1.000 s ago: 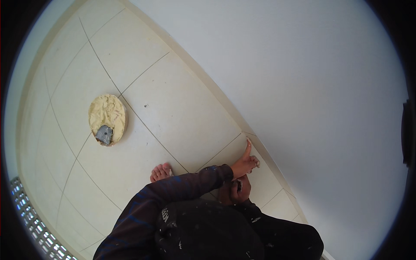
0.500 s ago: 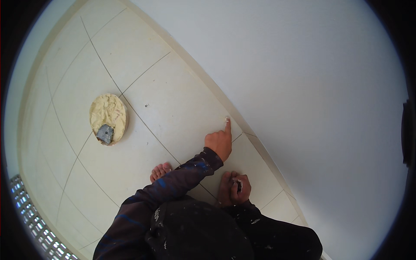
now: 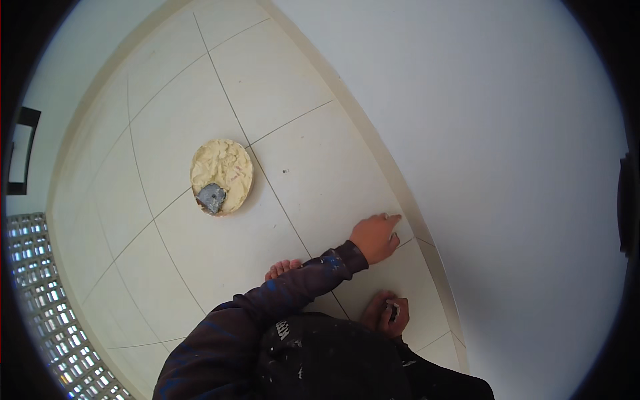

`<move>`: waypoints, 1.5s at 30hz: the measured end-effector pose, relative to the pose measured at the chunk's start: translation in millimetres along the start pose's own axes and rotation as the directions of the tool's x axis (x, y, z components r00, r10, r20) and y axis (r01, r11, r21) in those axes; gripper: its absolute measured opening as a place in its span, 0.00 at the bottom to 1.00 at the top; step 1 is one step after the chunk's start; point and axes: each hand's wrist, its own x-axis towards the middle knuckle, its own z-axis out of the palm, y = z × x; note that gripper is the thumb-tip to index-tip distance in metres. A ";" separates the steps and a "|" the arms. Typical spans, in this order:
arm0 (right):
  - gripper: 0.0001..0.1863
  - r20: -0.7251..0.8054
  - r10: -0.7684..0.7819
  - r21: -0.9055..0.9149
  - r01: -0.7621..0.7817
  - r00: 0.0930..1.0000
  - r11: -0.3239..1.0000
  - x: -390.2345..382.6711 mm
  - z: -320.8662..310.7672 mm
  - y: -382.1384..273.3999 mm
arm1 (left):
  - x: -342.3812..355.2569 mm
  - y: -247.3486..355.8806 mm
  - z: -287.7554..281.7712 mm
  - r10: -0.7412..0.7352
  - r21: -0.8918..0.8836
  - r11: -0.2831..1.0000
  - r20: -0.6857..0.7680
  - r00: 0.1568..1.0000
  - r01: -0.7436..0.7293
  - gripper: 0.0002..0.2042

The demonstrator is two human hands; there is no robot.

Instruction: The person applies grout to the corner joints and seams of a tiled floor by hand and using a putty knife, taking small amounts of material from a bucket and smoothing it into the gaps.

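My left hand reaches across in front of me, its index finger stretched out at the foot of the beige skirting, with the thumb apart. It appears to hold nothing. My right hand is closed beside my right foot, around a small dark thing with whitish smears, too hidden to name. On the floor to the left stands a round container of cream-coloured paste, its surface rough and heaped. A grey, flat, irregular piece with a dark spot lies on the paste at the near side.
A smooth pale wall rises along the right. Cream floor tiles with dark joints spread to the left, with small crumbs on them. My left foot is beneath my left arm. A patterned block screen stands at the far left.
My left index finger, previously pointing forward with whitish paste at its tip, now points right toward the skirting. The view has shifted, moving the container rightward in the picture. My right hand stays closed.
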 end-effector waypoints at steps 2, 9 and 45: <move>0.09 0.027 0.011 -0.013 -0.011 1.000 1.000 22.9 28.8 -14.2 | 50.1 -62.7 -80.4 -0.006 0.156 0.986 -0.326 0.945 0.060 0.24; 0.09 0.039 0.031 0.016 -0.032 0.999 0.999 109.0 137.5 -17.0 | 238.5 -292.5 -309.8 -0.082 0.377 0.786 -0.722 0.687 0.490 0.29; 0.09 0.029 0.097 0.040 -0.098 0.995 0.994 13.8 -421.3 386.6 | 145.4 275.3 571.1 -0.175 -0.772 0.357 0.498 0.850 0.526 0.14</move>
